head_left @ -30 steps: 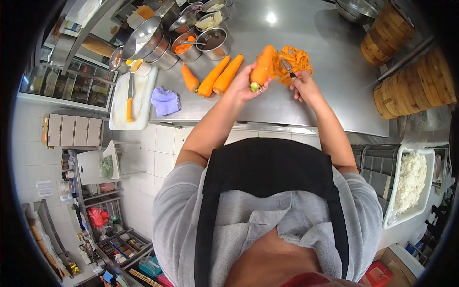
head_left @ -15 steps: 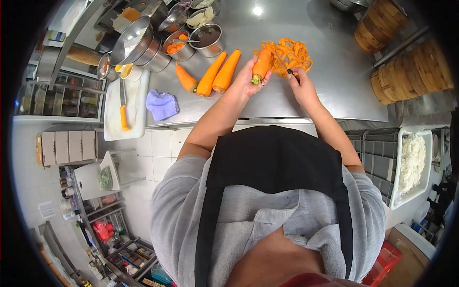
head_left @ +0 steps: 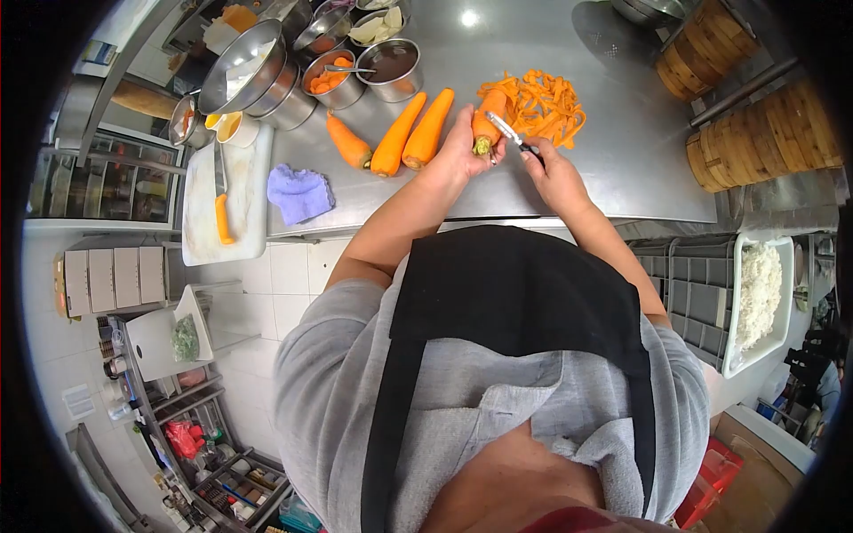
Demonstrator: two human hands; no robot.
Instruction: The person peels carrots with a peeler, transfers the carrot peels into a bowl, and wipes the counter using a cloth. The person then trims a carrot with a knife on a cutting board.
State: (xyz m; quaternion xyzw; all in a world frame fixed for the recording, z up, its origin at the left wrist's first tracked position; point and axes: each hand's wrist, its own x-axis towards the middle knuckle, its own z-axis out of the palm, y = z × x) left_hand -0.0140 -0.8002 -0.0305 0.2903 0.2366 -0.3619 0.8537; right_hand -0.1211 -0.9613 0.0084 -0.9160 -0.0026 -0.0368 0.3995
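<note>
A person in a black apron is holding a carrot (head_left: pixel 490 115) in the left hand (head_left: pixel 467 147), fingers wrapped around it, while the right hand (head_left: pixel 556 175) is gripping a peeler (head_left: pixel 508 131) against its stem end. Orange peelings (head_left: pixel 544 105) are lying just beyond on the steel bench (head_left: pixel 622 151), and three more carrots (head_left: pixel 391 142) are resting beside a purple cloth (head_left: pixel 300 194).

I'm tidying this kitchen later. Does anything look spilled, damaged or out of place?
The orange peelings lie loose and uncontained on the metal table, beside the carrot in the left hand. The purple cloth is crumpled. No damage shows.
</note>
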